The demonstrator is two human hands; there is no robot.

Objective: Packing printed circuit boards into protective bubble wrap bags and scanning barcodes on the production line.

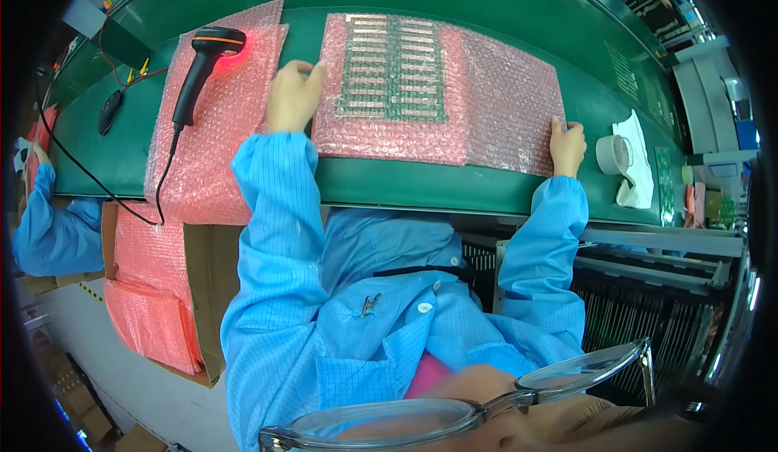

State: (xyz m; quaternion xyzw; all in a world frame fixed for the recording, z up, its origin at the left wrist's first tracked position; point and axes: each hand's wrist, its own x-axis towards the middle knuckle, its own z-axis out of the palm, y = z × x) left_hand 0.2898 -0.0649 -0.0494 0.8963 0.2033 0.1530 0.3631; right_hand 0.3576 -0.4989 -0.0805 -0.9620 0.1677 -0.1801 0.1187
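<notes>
The right hand (pixel 568 148) curls at the wrap's (pixel 515 103) right edge, the left hand (pixel 293 97), half-closed, at its left; I cannot tell whether either pinches. Near the worktop's (pixel 373 178) front edge lies the board (pixel 394 71); best keep it flat, handling only wrap.

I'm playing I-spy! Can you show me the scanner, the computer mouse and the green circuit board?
Scanner (pixel 195 82): head view, on its black handle.
Computer mouse (pixel 111 113): head view, on its black top.
Green circuit board (pixel 394 69): head view, in its middle, between two columns of strips.
</notes>
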